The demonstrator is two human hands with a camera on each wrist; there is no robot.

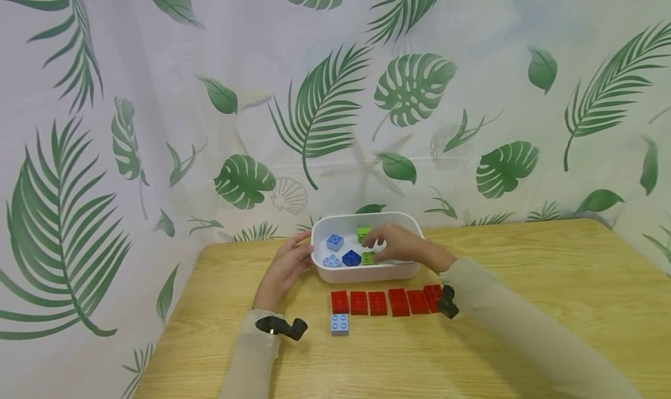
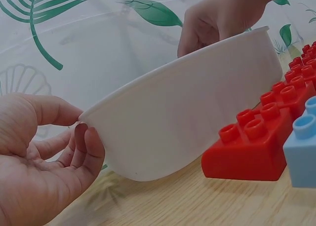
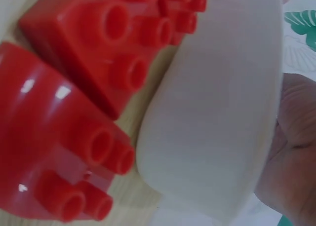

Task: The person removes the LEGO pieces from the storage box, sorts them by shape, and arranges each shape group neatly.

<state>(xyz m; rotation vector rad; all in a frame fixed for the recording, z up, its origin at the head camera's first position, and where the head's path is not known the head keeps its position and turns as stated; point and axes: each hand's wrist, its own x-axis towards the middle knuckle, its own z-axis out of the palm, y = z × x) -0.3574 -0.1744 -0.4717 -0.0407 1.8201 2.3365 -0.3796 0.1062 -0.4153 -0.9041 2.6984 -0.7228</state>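
Observation:
A white plastic bin [image 1: 367,274] stands near the back of the table. My left hand [image 1: 285,268] grips its left end, with a fingertip at the rim and the other fingers curled against the outer wall in the left wrist view. My right hand [image 1: 395,244] reaches over the bin's right part, thumb and fingers apart and nothing showing between them. Close to its fingertips are a green brick [image 1: 363,233] and another green brick [image 1: 368,258]. Left of these lie a dark blue brick [image 1: 351,258], a light blue brick [image 1: 335,242] and a second light blue brick [image 1: 331,261].
Several red bricks [image 1: 359,303] form a row on the wooden table [image 1: 388,358] in front of the bin. One light blue brick [image 1: 339,324] sits just before the leftmost red one. Behind the table hangs a leaf-patterned curtain [image 1: 335,125].

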